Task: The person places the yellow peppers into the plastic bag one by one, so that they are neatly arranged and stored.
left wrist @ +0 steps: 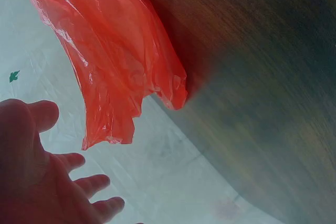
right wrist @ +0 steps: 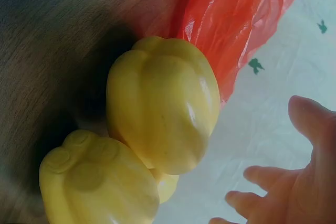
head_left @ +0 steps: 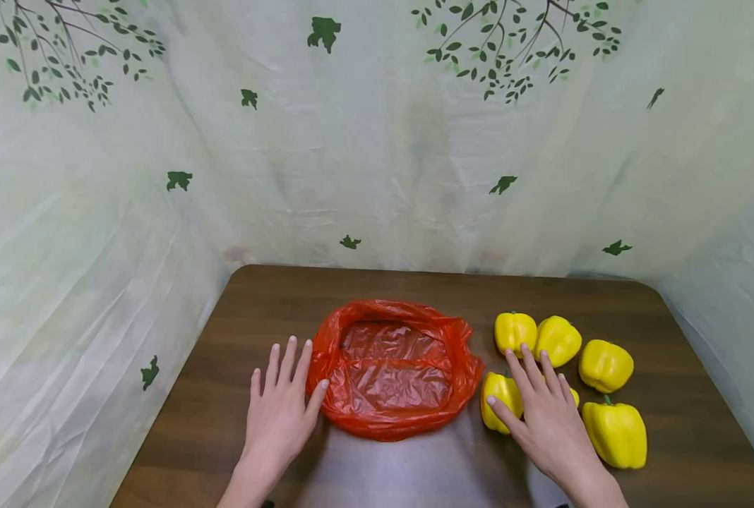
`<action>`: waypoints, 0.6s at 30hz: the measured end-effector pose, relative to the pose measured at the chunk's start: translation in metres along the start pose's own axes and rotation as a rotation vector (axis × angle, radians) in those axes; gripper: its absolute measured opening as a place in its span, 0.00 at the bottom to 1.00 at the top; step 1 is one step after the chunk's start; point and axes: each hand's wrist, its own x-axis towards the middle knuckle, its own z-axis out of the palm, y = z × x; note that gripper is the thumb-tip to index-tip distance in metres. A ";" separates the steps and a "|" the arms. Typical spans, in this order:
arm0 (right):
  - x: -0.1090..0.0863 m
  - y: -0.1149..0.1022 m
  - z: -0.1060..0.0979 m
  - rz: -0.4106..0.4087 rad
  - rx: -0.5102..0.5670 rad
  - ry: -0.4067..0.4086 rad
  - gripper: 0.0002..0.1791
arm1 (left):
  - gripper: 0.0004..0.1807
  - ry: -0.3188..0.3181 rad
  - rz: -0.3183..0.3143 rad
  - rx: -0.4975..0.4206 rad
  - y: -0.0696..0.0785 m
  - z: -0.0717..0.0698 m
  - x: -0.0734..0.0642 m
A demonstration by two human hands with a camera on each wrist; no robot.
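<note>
A red plastic bag (head_left: 396, 374) lies on the table with its mouth spread wide toward the head camera; no contents show inside. My left hand (head_left: 282, 406) is at the bag's left side, fingers extended, and the left wrist view shows the palm apart from the red bag (left wrist: 113, 51). To the right, several yellow bell peppers (head_left: 615, 434) are grouped. My right hand (head_left: 551, 423) hovers over them with fingers spread and partly hides one. Its palm is empty in the right wrist view, beside a yellow bell pepper (right wrist: 163, 103).
The brown wooden table (head_left: 275, 296) has rounded far corners. Behind and beside it hangs a pale curtain (head_left: 377, 141) printed with green leaves and branches. Two peppers stand at the back near the bag's right edge; others sit farther right.
</note>
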 end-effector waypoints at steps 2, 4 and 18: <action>0.000 0.000 0.000 -0.004 -0.005 0.002 0.51 | 0.42 0.006 0.011 -0.002 0.000 0.000 0.001; -0.001 0.001 -0.001 -0.010 -0.010 0.005 0.51 | 0.42 0.013 0.026 -0.006 0.000 -0.001 0.003; -0.015 0.024 -0.005 -0.027 -0.027 0.078 0.46 | 0.38 0.049 0.187 -0.063 -0.018 0.011 0.021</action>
